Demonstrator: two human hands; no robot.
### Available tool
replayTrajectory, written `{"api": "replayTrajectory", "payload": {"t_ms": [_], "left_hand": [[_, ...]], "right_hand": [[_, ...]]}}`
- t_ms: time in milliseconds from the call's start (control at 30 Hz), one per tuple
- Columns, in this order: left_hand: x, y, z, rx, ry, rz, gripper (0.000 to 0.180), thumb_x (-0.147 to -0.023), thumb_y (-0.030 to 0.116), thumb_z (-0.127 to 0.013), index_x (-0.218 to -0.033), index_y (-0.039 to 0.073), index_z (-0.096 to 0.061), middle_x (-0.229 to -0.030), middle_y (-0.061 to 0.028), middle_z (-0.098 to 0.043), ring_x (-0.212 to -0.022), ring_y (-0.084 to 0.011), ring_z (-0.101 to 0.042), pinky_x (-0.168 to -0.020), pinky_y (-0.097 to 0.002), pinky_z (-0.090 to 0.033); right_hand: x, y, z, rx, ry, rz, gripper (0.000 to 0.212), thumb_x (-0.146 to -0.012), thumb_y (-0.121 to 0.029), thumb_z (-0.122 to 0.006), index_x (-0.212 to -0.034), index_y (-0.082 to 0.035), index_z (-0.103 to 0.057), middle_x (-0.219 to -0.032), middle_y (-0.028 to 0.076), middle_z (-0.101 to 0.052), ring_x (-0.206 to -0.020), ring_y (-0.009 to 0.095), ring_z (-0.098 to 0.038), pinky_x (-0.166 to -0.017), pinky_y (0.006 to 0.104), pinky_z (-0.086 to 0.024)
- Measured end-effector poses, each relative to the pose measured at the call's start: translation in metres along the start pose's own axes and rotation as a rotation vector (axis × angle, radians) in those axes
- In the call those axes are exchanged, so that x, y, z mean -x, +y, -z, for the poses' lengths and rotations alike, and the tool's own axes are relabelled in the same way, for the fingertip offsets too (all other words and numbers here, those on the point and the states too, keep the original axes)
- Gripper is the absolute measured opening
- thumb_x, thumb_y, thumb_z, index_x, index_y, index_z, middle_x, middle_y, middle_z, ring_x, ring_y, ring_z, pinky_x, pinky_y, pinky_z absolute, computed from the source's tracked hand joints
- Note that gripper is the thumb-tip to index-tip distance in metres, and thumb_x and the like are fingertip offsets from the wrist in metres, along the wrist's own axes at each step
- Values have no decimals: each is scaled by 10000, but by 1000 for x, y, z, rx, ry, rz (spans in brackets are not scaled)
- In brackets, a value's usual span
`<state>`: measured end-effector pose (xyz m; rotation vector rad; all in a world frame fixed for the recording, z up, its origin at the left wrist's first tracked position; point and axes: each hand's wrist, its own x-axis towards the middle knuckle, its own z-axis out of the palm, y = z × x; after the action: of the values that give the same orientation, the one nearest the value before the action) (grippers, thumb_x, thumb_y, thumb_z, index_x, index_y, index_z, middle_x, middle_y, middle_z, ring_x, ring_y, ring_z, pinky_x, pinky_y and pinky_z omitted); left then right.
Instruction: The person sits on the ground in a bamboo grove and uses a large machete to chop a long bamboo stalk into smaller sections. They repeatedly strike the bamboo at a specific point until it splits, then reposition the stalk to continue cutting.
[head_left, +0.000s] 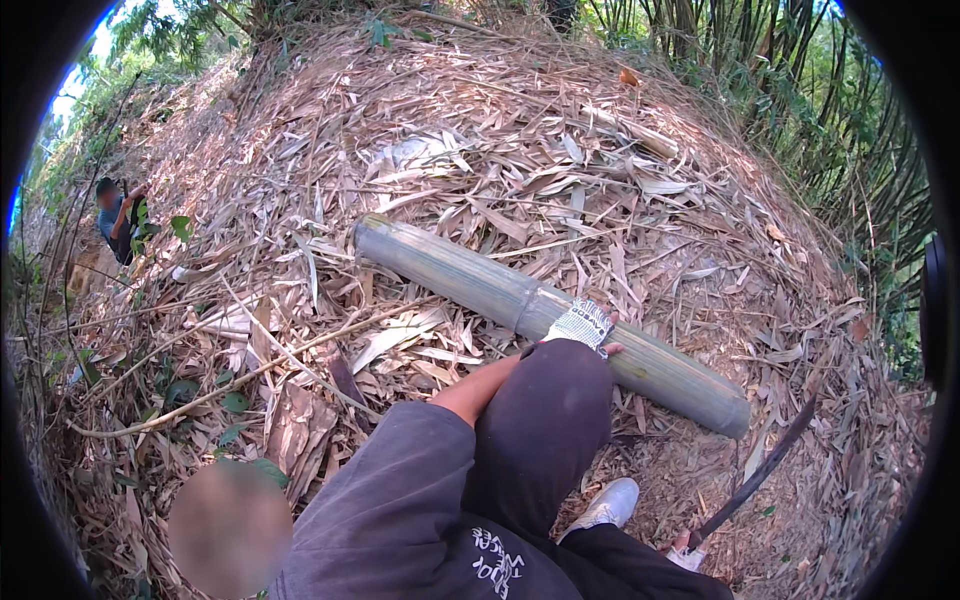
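Observation:
A thick green-grey bamboo section [450,265] lies slantwise over the dry leaves in front of me, its near end toward the right. My left hand [582,324], in a pale knit glove with bare fingertips, grips it just right of the joint ring. My bent knee partly covers that wrist. Low on the right, my right hand [686,556], gloved in white, is closed around the handle end of a machete [758,478]. Its long dark blade points up and right, apart from the bamboo. Most of the right hand's fingers are hard to make out.
Dry bamboo leaves [480,190] cover the slope. A thin bent branch [255,375] lies left of my arm. Another person [118,222] is at the far left. Standing bamboo stems [840,130] crowd the right edge. My white shoe [610,503] rests below the bamboo section.

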<state>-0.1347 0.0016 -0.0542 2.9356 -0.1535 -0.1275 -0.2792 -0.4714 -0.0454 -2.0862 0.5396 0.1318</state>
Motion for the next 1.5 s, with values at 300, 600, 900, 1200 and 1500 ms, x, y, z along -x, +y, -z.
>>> {"api": "replayTrajectory", "payload": {"t_ms": [300,600,900,1200,1500], "left_hand": [[-16,20,32,4,-153,35,682,-948,573,-437,-1387,52,-473,-1428,-193,-469,-1304,-349,-449,-1126,-461,-293],[-8,13,16,-2,-69,1,707,-893,544,-548,-1394,51,-474,-1371,-210,-520,-1276,-377,-474,-1098,-479,-320],[10,6,21,-81,-80,-115,999,-712,660,-701,-1435,50,-378,-1428,-215,-420,-1330,-402,-380,-1129,-528,-254],[7,11,29,-105,-166,-101,1089,-648,709,-721,-1450,69,-358,-1458,-218,-386,-1356,-396,-351,-1145,-536,-215],[5,2,27,-58,-123,-68,998,-678,632,-749,-1426,69,-402,-1427,-207,-432,-1346,-390,-376,-1131,-513,-259]], "right_hand": [[7,-22,-3,-213,13,-86,172,-868,-11,-606,-1030,-49,-563,-679,15,-573,-445,114,-521,-368,258,-419],[0,-101,-4,48,102,156,250,-787,-59,-657,-1030,-43,-600,-728,61,-625,-646,180,-606,-624,321,-491],[-7,-94,-19,242,59,150,329,-819,-217,-720,-1064,-17,-632,-820,185,-677,-778,359,-676,-700,430,-525],[-17,-73,-22,425,-3,30,346,-829,-223,-722,-1089,-14,-630,-908,211,-693,-832,374,-684,-723,439,-535],[-22,-163,-2,-3,186,386,287,-852,-177,-732,-1053,-30,-589,-666,110,-615,-568,228,-625,-533,354,-480]]}}
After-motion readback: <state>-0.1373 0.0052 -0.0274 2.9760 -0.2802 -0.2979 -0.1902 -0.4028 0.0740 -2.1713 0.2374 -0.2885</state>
